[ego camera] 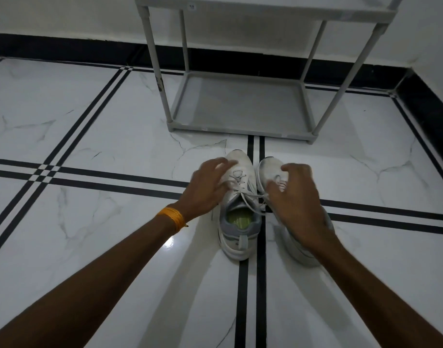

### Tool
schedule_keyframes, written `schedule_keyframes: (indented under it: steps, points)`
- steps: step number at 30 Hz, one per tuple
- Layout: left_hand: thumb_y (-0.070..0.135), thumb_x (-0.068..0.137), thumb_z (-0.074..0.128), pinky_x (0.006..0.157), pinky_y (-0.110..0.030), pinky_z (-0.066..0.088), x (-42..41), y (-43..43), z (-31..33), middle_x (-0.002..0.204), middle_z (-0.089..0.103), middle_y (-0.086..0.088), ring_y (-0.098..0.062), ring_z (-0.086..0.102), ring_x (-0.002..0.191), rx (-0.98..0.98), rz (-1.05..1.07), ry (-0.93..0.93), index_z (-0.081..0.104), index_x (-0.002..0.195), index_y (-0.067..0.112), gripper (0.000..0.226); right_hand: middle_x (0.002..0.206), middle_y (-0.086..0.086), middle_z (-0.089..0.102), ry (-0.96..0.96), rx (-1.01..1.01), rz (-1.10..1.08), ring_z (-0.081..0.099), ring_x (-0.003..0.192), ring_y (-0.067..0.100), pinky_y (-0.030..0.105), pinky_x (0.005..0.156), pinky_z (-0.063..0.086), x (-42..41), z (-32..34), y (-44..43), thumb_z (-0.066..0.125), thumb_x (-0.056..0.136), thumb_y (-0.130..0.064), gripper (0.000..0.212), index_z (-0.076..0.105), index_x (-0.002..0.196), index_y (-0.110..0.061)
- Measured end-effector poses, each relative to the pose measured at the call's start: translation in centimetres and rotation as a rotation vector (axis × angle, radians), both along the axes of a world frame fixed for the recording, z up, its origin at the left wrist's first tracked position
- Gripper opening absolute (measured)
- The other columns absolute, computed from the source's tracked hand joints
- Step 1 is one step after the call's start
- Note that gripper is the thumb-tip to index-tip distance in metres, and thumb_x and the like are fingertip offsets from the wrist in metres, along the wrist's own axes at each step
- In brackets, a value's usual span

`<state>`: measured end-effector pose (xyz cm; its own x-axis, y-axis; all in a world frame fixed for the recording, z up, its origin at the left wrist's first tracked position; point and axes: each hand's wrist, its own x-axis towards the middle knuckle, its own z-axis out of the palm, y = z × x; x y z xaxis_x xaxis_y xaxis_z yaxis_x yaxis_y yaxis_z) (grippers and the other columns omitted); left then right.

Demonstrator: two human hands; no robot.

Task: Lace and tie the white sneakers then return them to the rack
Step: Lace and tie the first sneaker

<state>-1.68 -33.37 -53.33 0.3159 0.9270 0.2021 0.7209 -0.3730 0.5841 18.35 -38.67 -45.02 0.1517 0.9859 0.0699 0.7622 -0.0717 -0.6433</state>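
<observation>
Right hand (294,199) spread, covering right sneaker (265,172); left hand (205,187) spread beside left sneaker (240,222), blurred.

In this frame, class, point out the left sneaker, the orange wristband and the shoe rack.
left sneaker (240,222): head view, on its yellow-green insole.
orange wristband (172,217): head view, mid-band.
shoe rack (240,106): head view, on its bottom shelf.
</observation>
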Motion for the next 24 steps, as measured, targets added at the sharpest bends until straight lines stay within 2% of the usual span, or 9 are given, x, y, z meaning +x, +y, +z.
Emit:
schedule_keyframes:
  steps: [2,4,7,12,15,16,18,21,24]
  points:
    - [0.028,0.098,0.049,0.116,-0.045,0.029,0.7,0.0,-0.3,0.149,0.045,-0.010,-0.027,0.034,0.141,-0.028,-0.143,0.103,0.053,0.138,0.020,0.041,0.127,0.005,0.053,-0.146,-0.010,0.235,0.059,0.099,0.020,0.031,0.081,0.047,-1.7,-0.1,0.0,0.058,0.093,-0.028,0.036,0.056,0.125,-0.013]
    - [0.024,0.098,0.052,0.117,-0.040,0.028,0.8,-0.2,-0.1,0.145,0.051,-0.010,-0.028,0.037,0.141,-0.031,-0.189,0.098,0.061,0.130,0.015,0.034,0.119,0.008,0.058,-0.390,-0.089,0.435,0.062,0.099,0.025,0.036,0.082,0.050,-3.0,-1.2,0.1,0.059,0.092,-0.024,0.033,0.056,0.123,-0.013]
    - [0.020,0.093,0.062,0.110,-0.039,0.040,0.8,-0.4,0.5,0.130,0.062,-0.013,-0.028,0.053,0.127,0.069,-0.194,0.096,0.066,0.117,0.010,0.026,0.115,0.015,0.061,-0.588,-0.189,0.486,0.064,0.098,0.031,0.037,0.079,0.050,-2.9,-2.1,0.5,0.060,0.089,-0.008,0.027,0.059,0.115,-0.006]
    - [0.030,0.089,0.067,0.088,-0.036,0.054,1.3,-1.2,-0.5,0.115,0.066,-0.009,-0.025,0.062,0.101,0.187,-0.133,0.236,0.059,0.115,0.013,0.031,0.115,0.018,0.060,-0.610,-0.216,0.454,0.064,0.099,0.034,0.038,0.081,0.050,-2.9,-2.7,0.5,0.059,0.087,-0.003,0.028,0.060,0.115,-0.003]
    - [0.034,0.086,0.070,0.086,-0.038,0.056,1.4,-1.3,-0.8,0.115,0.065,-0.011,-0.025,0.062,0.099,0.122,-0.084,0.282,0.054,0.125,0.012,0.047,0.113,0.019,0.062,-0.588,-0.199,0.436,0.064,0.098,0.035,0.036,0.076,0.048,-2.8,-2.8,0.8,0.061,0.085,-0.003,0.028,0.060,0.112,-0.003]
    - [0.034,0.089,0.067,0.085,-0.038,0.056,1.6,-1.4,-0.7,0.113,0.066,-0.012,-0.027,0.064,0.096,0.086,-0.053,0.268,0.053,0.125,0.012,0.045,0.113,0.019,0.063,-0.584,-0.199,0.428,0.064,0.098,0.036,0.037,0.077,0.048,-2.7,-2.8,0.9,0.062,0.084,-0.003,0.029,0.059,0.113,-0.002]
    - [0.034,0.097,0.053,0.074,-0.039,0.057,1.8,-1.6,-0.3,0.092,0.070,-0.012,-0.027,0.065,0.078,0.028,0.051,0.134,0.059,0.108,0.012,0.026,0.114,0.019,0.062,-0.571,-0.210,0.408,0.064,0.100,0.036,0.038,0.078,0.049,-2.5,-2.8,1.0,0.063,0.084,-0.005,0.030,0.058,0.114,-0.002]
    - [0.045,0.091,0.047,0.059,-0.042,0.053,1.6,-1.0,-0.4,0.058,0.059,-0.014,-0.026,0.056,0.055,-0.140,0.269,-0.099,0.062,0.069,0.004,0.049,0.117,0.017,0.060,-0.569,-0.225,0.413,0.062,0.103,0.035,0.037,0.079,0.046,-2.2,-3.2,0.5,0.059,0.088,-0.006,0.027,0.055,0.115,-0.005]
    - [0.047,0.075,0.054,0.053,-0.035,0.040,1.6,-0.3,-0.4,0.049,0.044,-0.015,-0.020,0.038,0.049,-0.223,0.366,-0.177,0.060,0.057,-0.003,0.053,0.118,0.015,0.059,-0.577,-0.204,0.425,0.062,0.103,0.034,0.037,0.076,0.045,-2.0,-3.4,0.1,0.056,0.090,-0.008,0.026,0.053,0.116,-0.007]
